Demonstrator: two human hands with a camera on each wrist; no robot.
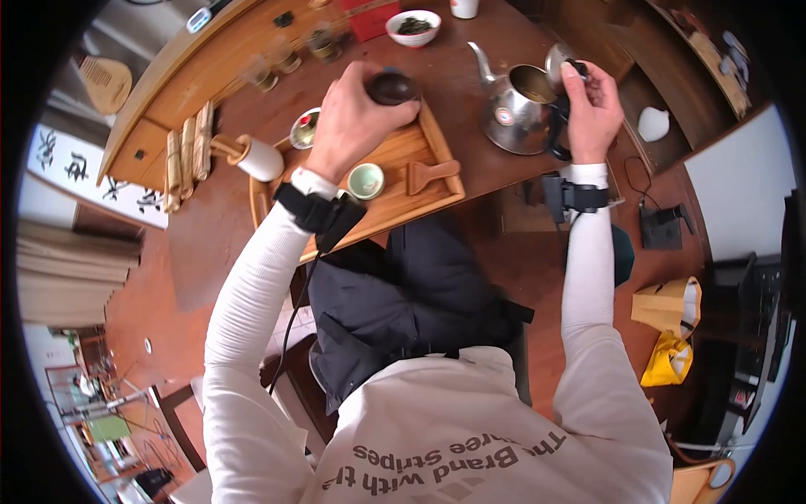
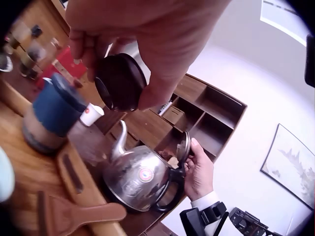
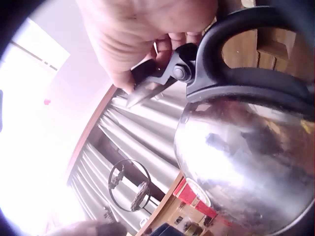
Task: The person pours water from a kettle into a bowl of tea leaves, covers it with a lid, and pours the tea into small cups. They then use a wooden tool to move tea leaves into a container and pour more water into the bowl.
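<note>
My left hand (image 1: 357,113) holds a small dark round cup (image 2: 120,81) above the far part of the wooden tray (image 1: 437,139), with thumb and fingers curled about its sides. To the right stands a steel kettle (image 1: 519,113), its spout pointing up and away. My right hand (image 1: 594,109) pinches the black grip of the kettle's lid (image 1: 556,65), which is tilted up on its hinge beside the black handle (image 3: 256,22). The kettle's mouth is uncovered. Below the left hand, a blue-and-brown canister (image 2: 56,110) stands on the tray, mostly hidden in the head view.
A pale green cup (image 1: 366,181) and a wooden brush-like tool (image 1: 430,175) are on the tray. A white tool holder (image 1: 260,160) stands to the left. Farther back are a bowl of dark leaves (image 1: 413,28), a red box (image 1: 369,18) and glass cups (image 1: 323,44).
</note>
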